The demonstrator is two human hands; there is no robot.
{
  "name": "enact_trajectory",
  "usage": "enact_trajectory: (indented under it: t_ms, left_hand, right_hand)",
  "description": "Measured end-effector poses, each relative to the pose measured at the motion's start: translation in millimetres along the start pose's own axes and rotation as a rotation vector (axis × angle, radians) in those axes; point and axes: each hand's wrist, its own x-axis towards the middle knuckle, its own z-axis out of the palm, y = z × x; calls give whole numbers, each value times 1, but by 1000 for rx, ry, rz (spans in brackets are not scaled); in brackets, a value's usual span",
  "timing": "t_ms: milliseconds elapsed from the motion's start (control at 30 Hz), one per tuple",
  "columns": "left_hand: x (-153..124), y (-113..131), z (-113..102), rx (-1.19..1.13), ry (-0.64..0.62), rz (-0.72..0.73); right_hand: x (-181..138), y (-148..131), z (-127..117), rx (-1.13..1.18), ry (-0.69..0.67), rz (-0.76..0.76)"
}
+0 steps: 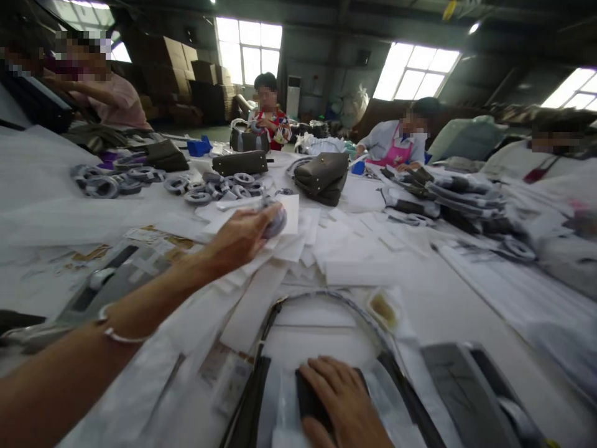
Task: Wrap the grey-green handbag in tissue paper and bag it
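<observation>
My left hand (245, 235) is stretched out over the middle of the table, its fingers closed on a grey coiled strap (277, 225). White paper sheets (321, 239) lie under and around it. Close to me, my right hand (342, 398) rests open, fingers extended, on a small black piece (310, 398). That piece lies on a dark bag (254, 398) with clear film over part of it. The bag's wrapped handle (326, 294) arches away from me beyond the hand.
More grey coils (224, 186) lie in a heap farther back, beside dark bags (321, 174). Grey bag parts (461, 392) lie at the right, others (112, 283) at the left. A small tray (385, 308) of yellowish matter stands beyond the handle. Several people sit around the table.
</observation>
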Motion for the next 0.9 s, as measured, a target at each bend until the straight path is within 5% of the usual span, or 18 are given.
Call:
enact_trajectory:
  t_ms: [167,333,467,567,733,900]
  left_hand:
    - [-72,135,17,-201,-352,265]
    - [-122,199,37,-245,-444,320]
    - [-141,214,35,-276,-387,264]
    - [-144,209,24,-356,-234,73]
    - [-137,186,24,-383,-144,-465]
    - [-137,174,49,-447,-230,-575]
  right_hand:
    - [-12,-36,-33,130,-165,221]
    - [-58,-63,-35,189,-198,231]
    - [-87,-66,-45,281,-191,236]
    - [-87,-54,-66,311,-102,208]
    - [-38,-24,-85,143,-24,111]
    - [21,-10,-61,-90,-224,202]
